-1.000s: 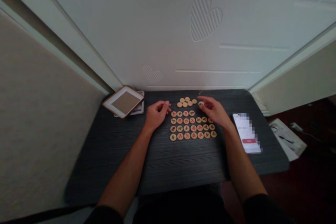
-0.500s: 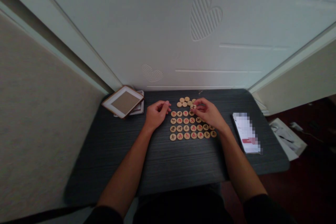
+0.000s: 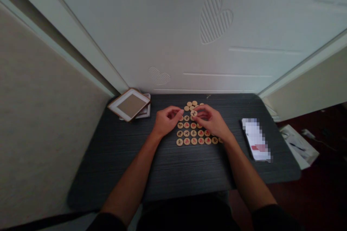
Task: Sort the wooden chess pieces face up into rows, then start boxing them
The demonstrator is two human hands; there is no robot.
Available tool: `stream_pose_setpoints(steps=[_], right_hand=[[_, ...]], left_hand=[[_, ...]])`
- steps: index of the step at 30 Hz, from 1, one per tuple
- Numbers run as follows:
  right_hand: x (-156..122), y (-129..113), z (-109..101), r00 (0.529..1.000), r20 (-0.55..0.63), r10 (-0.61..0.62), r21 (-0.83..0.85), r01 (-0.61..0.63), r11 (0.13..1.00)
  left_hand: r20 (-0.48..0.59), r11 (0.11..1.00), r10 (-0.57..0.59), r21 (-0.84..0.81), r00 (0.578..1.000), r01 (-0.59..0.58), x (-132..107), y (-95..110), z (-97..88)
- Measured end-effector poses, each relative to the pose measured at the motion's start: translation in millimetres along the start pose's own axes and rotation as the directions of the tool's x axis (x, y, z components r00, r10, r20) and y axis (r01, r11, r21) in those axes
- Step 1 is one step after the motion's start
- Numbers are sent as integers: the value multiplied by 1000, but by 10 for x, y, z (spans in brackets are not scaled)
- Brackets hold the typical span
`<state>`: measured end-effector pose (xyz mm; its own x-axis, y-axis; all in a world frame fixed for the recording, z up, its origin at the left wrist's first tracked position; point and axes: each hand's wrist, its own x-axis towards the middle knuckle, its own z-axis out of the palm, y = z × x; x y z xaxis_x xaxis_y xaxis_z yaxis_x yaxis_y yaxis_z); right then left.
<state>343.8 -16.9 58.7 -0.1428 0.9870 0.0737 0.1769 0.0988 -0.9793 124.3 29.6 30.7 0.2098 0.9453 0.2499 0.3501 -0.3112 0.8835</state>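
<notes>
Right hand (image 3: 213, 122): over the far side of the rows, fingers (image 3: 201, 111) clamped on a piece (image 3: 193, 113).
Piece: face up, dark mark, held just above the far row – beside the pile (image 3: 192, 104).
Left hand (image 3: 166, 122): at the far-left corner of the rows, fingers curled, tips close together; I cannot tell if they hold anything.
Rows (image 3: 193, 137): round pieces, red and dark marks, mid-table.
Pile: blank faces, far of the rows.
Table (image 3: 168, 173): dark, grained.
Phone (image 3: 256, 139): right – well apart.
Tray (image 3: 130, 104): far left corner.
</notes>
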Motion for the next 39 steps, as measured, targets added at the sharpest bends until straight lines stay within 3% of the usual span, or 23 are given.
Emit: stream_pose_setpoints(steps=[6, 15, 26, 39], right_hand=[[-42, -123, 79, 995, 38, -89, -102, 92, 991], [-26, 1, 186, 978, 37, -203, -255, 206, 945], [-1, -38, 215, 952, 22, -306, -310, 298, 903], [-5, -33, 191, 948, 51, -314, -351, 311, 883]], left_hand=[[150, 999, 41, 17, 988, -44, -53, 160, -10], [224, 998, 34, 53, 974, -47, -63, 179, 10], [252, 993, 49, 89, 966, -74, -75, 214, 10], [247, 990, 77, 97, 966, -104, -73, 227, -11]])
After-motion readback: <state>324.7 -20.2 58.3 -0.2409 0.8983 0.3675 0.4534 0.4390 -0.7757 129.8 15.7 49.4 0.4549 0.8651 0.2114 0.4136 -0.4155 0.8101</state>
